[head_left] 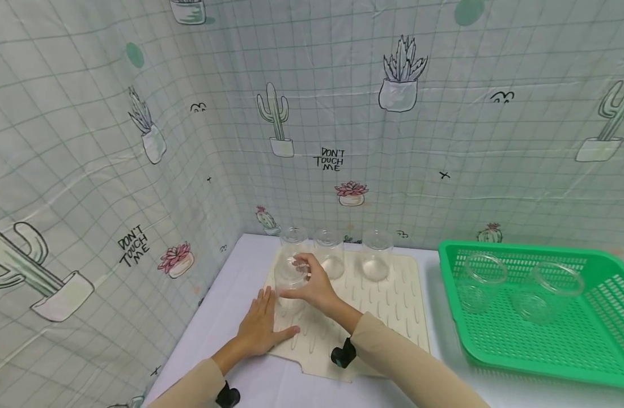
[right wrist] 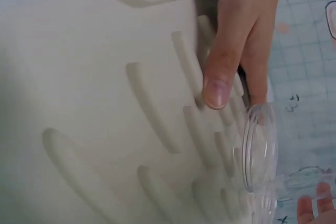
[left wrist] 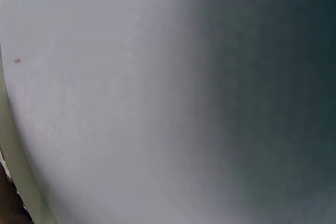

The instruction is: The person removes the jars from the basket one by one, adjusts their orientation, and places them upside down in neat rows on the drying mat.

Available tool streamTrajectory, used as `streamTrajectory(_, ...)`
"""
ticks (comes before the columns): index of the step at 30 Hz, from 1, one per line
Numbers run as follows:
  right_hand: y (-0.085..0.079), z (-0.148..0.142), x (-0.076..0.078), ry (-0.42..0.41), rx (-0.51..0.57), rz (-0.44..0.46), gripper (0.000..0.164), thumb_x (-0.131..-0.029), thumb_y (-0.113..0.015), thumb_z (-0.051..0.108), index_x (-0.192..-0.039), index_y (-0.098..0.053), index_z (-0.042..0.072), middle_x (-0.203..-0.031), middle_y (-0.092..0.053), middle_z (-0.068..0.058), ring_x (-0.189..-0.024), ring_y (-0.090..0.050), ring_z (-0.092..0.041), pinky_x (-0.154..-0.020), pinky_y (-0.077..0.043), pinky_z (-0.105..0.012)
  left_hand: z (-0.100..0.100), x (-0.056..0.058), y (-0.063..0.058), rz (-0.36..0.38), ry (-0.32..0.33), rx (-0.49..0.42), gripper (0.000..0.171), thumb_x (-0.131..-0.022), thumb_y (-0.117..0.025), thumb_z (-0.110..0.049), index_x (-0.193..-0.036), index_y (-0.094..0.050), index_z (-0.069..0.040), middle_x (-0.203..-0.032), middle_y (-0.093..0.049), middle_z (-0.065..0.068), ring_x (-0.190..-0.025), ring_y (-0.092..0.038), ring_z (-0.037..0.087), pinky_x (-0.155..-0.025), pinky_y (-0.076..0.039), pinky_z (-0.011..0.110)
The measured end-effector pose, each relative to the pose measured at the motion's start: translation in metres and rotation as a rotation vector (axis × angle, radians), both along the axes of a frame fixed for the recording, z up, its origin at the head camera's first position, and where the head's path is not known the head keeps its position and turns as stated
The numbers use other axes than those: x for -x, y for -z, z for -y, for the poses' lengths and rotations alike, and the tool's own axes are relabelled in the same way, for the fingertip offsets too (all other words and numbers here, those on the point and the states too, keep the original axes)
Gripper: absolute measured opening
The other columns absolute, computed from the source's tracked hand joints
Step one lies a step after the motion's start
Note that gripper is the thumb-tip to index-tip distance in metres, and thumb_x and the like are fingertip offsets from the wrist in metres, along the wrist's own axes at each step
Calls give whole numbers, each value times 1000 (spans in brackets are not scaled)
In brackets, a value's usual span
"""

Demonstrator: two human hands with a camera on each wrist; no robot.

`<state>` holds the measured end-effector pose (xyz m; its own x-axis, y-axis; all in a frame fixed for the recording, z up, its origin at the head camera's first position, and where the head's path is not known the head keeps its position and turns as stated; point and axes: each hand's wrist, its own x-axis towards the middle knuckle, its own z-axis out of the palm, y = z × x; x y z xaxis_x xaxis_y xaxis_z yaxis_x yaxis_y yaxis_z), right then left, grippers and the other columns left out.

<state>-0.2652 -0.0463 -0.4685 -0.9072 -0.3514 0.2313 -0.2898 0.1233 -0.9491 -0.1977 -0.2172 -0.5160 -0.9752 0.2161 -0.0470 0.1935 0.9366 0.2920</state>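
Note:
My right hand (head_left: 318,288) grips a clear cup (head_left: 290,277) by its side, at the left part of a cream ribbed mat (head_left: 393,306). In the right wrist view the cup's round base (right wrist: 259,148) is near the mat, and whether it touches is hard to tell. My left hand (head_left: 259,326) rests on the mat's left edge, fingers straight and thumb spread. Along the mat's back stand a left clear cup (head_left: 294,235), a middle one (head_left: 330,252) and a right one (head_left: 377,255). The left wrist view is mostly a blurred pale surface.
Right of the mat, a green plastic basket (head_left: 454,323) holds two clear cups, one on the left (head_left: 477,283) and another (head_left: 551,289) beside it. A patterned cloth wall (head_left: 312,113) rises behind and left of the white table (head_left: 291,385).

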Motion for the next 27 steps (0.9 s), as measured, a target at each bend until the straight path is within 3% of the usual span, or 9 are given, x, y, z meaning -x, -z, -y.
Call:
streamTrajectory(7,4,1,2,2,-41,-3,79,-64,-85,20,-130,-42,10,-124,-51,-6,-114,-46,-22,-94,-41,-40,0,0,2,9,3,5,110,-77,-44,-74,-143,-12,8,-150,-6,23,-138,1,35,-111,-4,46)
streamTrajectory(16,3,3,6,-15,-139,-32,87,-61,-87,25,-132,-38,12,-128,-49,-10,-117,-47,-23,-96,-40,-39,-1,1,0,-16,24,-17,106,-80,-46,-70,-143,-12,8,-150,-7,23,-138,-1,35,-110,-8,48)
streamTrajectory(21,-6,-2,6,-36,-159,-3,94,-63,-86,28,-137,-31,10,-130,-46,-12,-120,-44,-26,-96,-40,-43,-3,1,-2,-21,24,-38,106,-79,-50,-67,-142,-15,10,-149,-9,25,-137,-3,37,-110,-8,49)
streamTrajectory(27,-28,-14,5,-61,-122,24,98,-64,-85,30,-140,-27,9,-133,-44,-14,-121,-42,-30,-95,-39,-47,-1,-1,-2,-4,10,-24,106,-79,-49,-69,-142,-14,9,-150,-7,24,-138,-2,36,-110,-8,49)
